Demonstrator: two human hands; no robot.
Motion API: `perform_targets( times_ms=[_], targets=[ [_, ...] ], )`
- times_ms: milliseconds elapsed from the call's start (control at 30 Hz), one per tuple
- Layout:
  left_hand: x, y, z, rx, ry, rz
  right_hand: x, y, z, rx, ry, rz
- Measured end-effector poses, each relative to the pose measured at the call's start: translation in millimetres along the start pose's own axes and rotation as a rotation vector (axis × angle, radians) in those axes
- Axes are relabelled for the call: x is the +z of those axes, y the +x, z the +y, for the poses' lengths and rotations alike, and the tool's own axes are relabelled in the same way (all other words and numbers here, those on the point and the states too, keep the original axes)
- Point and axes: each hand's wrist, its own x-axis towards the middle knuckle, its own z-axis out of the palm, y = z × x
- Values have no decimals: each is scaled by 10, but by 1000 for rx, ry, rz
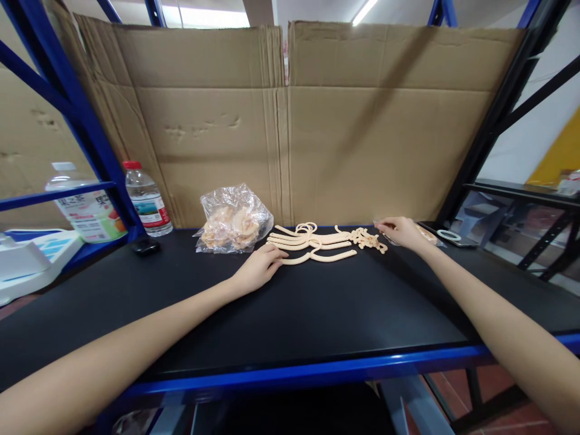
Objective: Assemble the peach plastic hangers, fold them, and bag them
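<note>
My left hand (259, 269) is closed at the left end of the nearest cream-coloured curved strip (333, 257), thumb and fingers together there. Behind it several similar strips (294, 243) lie side by side, with thin cream rings (306, 228) at the far end. To their right is a small heap of short, knobbly cream pieces (368, 239). My right hand (402, 232) hovers over a flat clear bag of small pieces (429, 235), fingertips pinched near its left end. What those fingertips hold, if anything, is too small to tell.
A crumpled clear bag of cream pieces (233, 223) stands behind my left hand. A red-capped water bottle (147, 202) and a black mouse (145, 246) sit farther left. A white ring (448, 235) lies on a phone at right. Cardboard (385, 133) walls off the back.
</note>
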Motion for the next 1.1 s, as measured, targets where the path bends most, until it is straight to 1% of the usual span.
perform_targets(
  times_ms=[67,100,233,300,400,567,667,733,800,867,967,1033,1100],
  targets=[
    [1,0,-5,0,-11,-4,9,-12,-21,-14,-24,-26],
    [1,-1,-6,-1,-18,-4,30,-18,-57,-57,-32,-37],
    [-5,-1,-2,-7,-39,7,169,-29,-271,-317,-84,-80],
    [-8,1,6,-4,-48,19,235,-31,-350,-378,-105,-110],
    [-4,3,11,-2,-61,33,303,-31,-393,-380,-131,-147],
    [16,-3,-10,1,-64,40,366,-21,-361,-354,-169,-167],
    [19,-1,-17,-3,-71,35,388,-12,-339,-389,-136,-160],
    [15,5,-10,-18,-79,28,379,-9,-340,-423,-92,-117],
    [6,14,11,-43,-93,33,345,-13,-364,-432,-13,-12],
    [-9,20,44,-71,-113,44,282,-28,-412,-380,94,143],
    [-37,16,112,-101,-141,52,153,-73,-528,-198,268,348],
    [-50,6,159,-116,-157,58,57,-114,-631,-54,443,399],
    [-54,-6,199,-139,-174,67,-30,-157,-754,66,681,374]
  ],
)
